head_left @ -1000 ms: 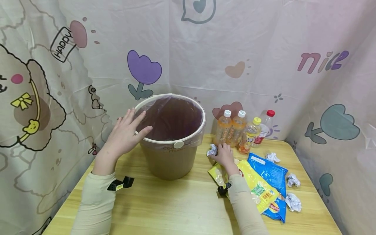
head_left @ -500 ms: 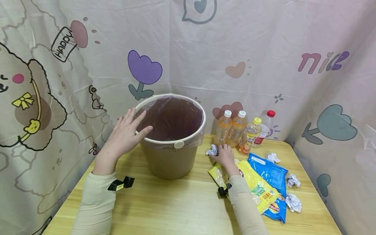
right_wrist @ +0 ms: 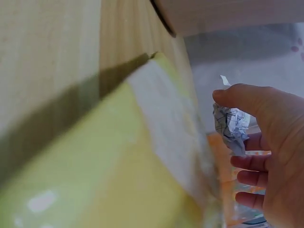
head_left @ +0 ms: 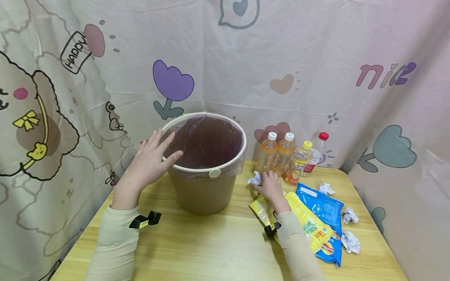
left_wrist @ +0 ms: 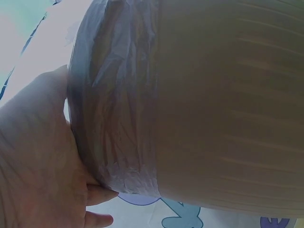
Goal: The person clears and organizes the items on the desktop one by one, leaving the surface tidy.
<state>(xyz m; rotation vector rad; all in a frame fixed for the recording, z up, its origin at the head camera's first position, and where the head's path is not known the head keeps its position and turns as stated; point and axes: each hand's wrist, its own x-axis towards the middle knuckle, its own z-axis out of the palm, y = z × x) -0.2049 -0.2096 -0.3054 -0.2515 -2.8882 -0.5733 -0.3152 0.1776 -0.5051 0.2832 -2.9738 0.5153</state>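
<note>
My left hand (head_left: 149,158) rests at the left rim of a tall brown trash bin (head_left: 204,195) lined with a clear plastic bag, fingers straight and spread. The left wrist view has the palm beside the bag folded over the rim (left_wrist: 118,104). On the right, my right hand (head_left: 270,187) pinches a crumpled paper ball (right_wrist: 231,124) between thumb and forefinger, its other fingers loosely bent. That hand is in front of two orange-labelled bottles (head_left: 268,154) and just beyond a yellow snack bag (head_left: 313,226).
A bottle with a yellow cap (head_left: 299,162) and one with a red cap (head_left: 318,152) stand at the back right. A blue snack bag (head_left: 323,207) lies partly under the yellow one. More crumpled paper balls (head_left: 350,242) lie along the right. Printed cloth (head_left: 228,70) surrounds the table.
My right hand and the paper ball have shifted very slightly, and the right forearm has moved a little to the right. The left hand stays where it was.
</note>
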